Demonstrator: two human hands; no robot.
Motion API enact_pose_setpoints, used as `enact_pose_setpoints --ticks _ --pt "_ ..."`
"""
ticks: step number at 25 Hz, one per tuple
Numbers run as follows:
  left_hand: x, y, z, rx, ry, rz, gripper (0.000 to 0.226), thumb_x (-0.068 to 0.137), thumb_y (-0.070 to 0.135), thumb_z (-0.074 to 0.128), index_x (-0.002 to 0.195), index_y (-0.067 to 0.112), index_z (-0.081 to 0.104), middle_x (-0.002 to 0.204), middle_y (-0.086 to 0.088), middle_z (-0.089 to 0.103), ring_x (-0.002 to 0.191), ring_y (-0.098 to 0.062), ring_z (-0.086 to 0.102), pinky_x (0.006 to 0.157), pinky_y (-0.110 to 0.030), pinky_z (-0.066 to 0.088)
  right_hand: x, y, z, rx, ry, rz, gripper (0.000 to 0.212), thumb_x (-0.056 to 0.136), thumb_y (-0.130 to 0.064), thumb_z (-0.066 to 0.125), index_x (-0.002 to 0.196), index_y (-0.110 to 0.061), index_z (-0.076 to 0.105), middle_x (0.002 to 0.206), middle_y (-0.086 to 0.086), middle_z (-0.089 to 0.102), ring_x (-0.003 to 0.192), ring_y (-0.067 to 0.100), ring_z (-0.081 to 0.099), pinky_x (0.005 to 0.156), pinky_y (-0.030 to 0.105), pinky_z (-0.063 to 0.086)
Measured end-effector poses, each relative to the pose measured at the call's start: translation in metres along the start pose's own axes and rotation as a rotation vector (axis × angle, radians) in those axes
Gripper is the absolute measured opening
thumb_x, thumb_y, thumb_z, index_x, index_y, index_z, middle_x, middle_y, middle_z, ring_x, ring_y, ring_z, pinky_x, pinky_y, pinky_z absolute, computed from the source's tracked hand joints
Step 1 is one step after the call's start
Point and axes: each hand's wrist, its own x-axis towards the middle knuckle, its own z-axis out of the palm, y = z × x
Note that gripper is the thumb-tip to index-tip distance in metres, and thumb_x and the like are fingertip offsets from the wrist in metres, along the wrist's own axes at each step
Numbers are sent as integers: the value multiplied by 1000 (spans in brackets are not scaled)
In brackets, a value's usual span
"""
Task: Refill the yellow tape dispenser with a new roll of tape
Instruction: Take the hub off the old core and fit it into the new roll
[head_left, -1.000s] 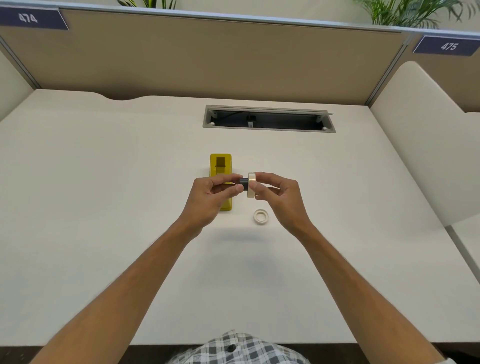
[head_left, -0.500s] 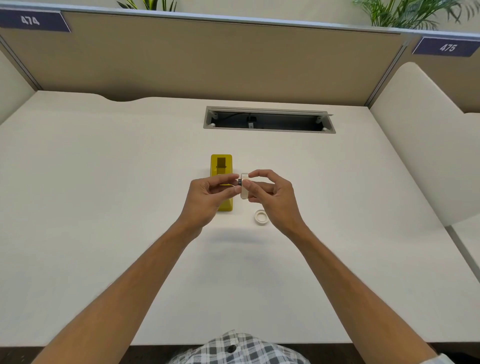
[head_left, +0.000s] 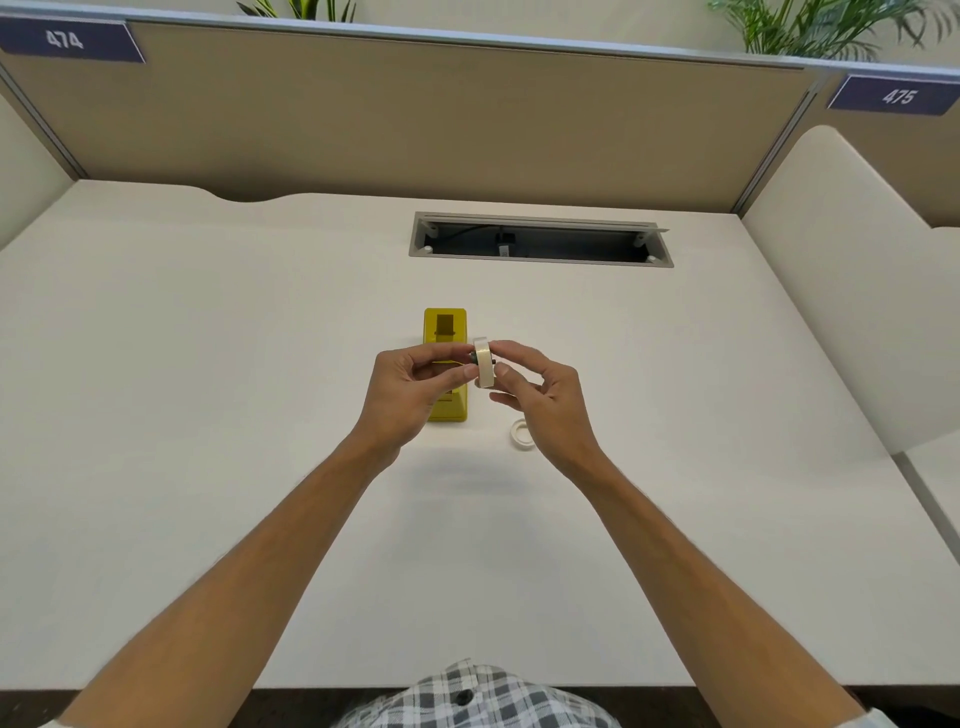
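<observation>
One tape roll (head_left: 482, 362) in two hands, one empty core (head_left: 521, 433), one yellow dispenser (head_left: 445, 332)

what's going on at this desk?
A person is refilling a yellow tape dispenser. Both hands are raised above the desk: the right hand pinches a new tape roll, and the left hand holds a small dark hub at the roll's centre. The dispenser stands open, without a roll. A white ring, perhaps the old core, lies beside it.

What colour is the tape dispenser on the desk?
Yellow; the tape dispenser shows best in the head view.
</observation>
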Motion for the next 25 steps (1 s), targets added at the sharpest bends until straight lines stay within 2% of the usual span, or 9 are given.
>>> enact_pose_setpoints --ticks 2,5,8,10,11,13,15,21,25 --pt "1 -1 0 4 -5 7 23 80 13 76 99 25 77 98 1 77 97 -16 72 88 -30 53 2 0 1 -30 41 0 23 97 -13 61 117 -16 73 116 -3 71 97 16 73 78 29 60" --pt "2 -2 -2 12 -4 8 23 79 15 77 101 23 77 99 2 76 98 -16 72 90 -31 54 3 1 3 -84 118 0 19 94 -16 67 111 -17 75 103 -4 76 91 11 73 76 27 59" --pt "3 -3 -3 21 -2 11 23 80 15 77 101 23 76 99 2 76 97 -15 72 90 -31 54 3 0 4 -132 139 -14 15 92 -15 68 103 -16 78 93 -9 77 83 4 72 72 13 51" --pt "4 -4 -3 29 9 14 23 80 15 77 101 23 76 99 3 76 97 -15 72 90 -33 54 2 0 7 -151 143 -19 17 92 -16 66 103 -17 78 94 -8 78 83 1 72 71 9 48" --pt "5 -4 -3 33 15 17 23 80 15 77 101 24 76 99 3 76 97 -15 72 90 -33 54 1 0 8 -160 148 -23 18 91 -20 66 103 -19 78 97 -7 77 85 2 72 72 11 49" --pt "6 -6 -4 33 24 19 22 80 16 77 100 25 76 99 4 76 97 -15 72 89 -32 55 1 -1 11 -189 147 -34 18 87 -28 69 102 -23 77 104 -7 75 92 5 71 80 24 54" --pt "9 -7 -6 28 29 14 22 80 15 77 101 23 76 99 3 76 97 -15 72 87 -29 55 4 -2 12 -223 123 -34 18 85 -27 75 102 -21 75 106 -8 74 91 6 72 86 31 57" --pt "21 -12 -21 51 -5 15 24 83 10 73 104 21 75 97 2 77 97 -14 72 83 -20 54 25 -2 9 -241 -35 8 42 80 -20 82 120 -16 68 112 -3 72 90 8 74 78 22 59" --pt "30 -17 -29 91 -4 -8 24 84 10 73 105 21 75 95 2 77 96 -13 72 86 -20 53 42 0 8 -330 -143 39 51 77 -18 84 125 -18 67 118 -2 71 90 7 74 79 27 61"
